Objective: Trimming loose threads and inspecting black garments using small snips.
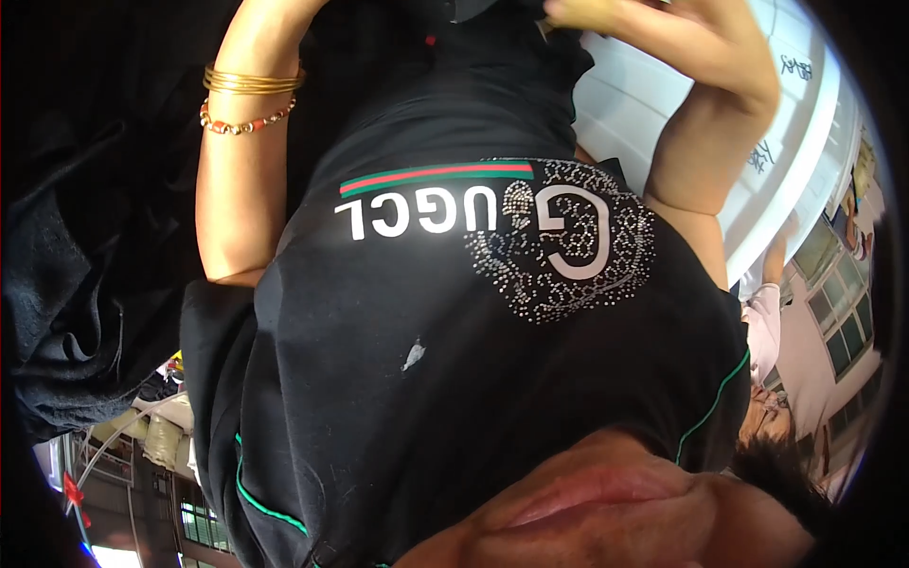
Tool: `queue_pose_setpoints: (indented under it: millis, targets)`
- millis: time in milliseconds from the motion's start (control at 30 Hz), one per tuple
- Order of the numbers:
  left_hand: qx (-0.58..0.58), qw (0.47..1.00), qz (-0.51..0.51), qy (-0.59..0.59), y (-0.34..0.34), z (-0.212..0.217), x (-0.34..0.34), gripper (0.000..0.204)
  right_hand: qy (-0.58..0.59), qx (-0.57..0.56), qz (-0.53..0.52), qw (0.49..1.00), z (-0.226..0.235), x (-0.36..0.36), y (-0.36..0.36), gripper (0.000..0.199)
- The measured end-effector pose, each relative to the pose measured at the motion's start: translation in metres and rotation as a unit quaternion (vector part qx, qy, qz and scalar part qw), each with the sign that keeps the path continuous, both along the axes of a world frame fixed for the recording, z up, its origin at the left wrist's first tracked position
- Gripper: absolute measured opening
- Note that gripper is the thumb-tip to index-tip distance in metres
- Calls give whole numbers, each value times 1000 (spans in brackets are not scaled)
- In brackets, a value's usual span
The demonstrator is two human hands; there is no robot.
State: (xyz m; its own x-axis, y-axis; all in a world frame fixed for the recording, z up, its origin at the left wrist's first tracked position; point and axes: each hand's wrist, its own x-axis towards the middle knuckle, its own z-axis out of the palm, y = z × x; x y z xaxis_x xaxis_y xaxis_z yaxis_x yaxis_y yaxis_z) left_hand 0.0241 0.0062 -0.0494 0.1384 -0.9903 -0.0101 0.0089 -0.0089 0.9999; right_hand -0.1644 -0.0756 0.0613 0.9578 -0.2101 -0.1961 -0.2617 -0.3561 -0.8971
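At the top edge of the frame, your right hand (625, 17) is raised just beside the white panel (663, 123), above the black shirt (454, 379). I cannot tell if its fingers are closed or hold something. Your left hand is cut off above the gold bangles (252, 80), so it seems both arms are lifted to reach upward.

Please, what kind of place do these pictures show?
Probably a workshop or small factory room. Dark fabric is piled at the left, a white work surface lies ahead, and large windows line the right wall.
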Motion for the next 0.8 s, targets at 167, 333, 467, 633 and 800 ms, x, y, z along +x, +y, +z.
queue_pose_setpoints:
  millis: [167, 333, 467, 633, 800]
  targets:
    - [29, 977, -88, 190, 9, 15, -1, 14, -175, -96, 60, 978, -15, 5, -21, 16]
    - [50, 972, -124, 193, 10, 14, -5, 17, -105, -134, -34, 985, -32, -15, -27, 34]
    - [101, 819, -150, 544, 11, 7, -4, 17, -144, -168, -25, 975, -36, -7, -23, 34]
    - [109, 817, -149, 547, 9, 3, -1, 15, -255, -194, -51, 946, -51, -3, -26, 32]
    - [68, 958, -101, 259, 4, 3, 1, 16, -218, -294, -40, 930, -56, -5, -32, 29]
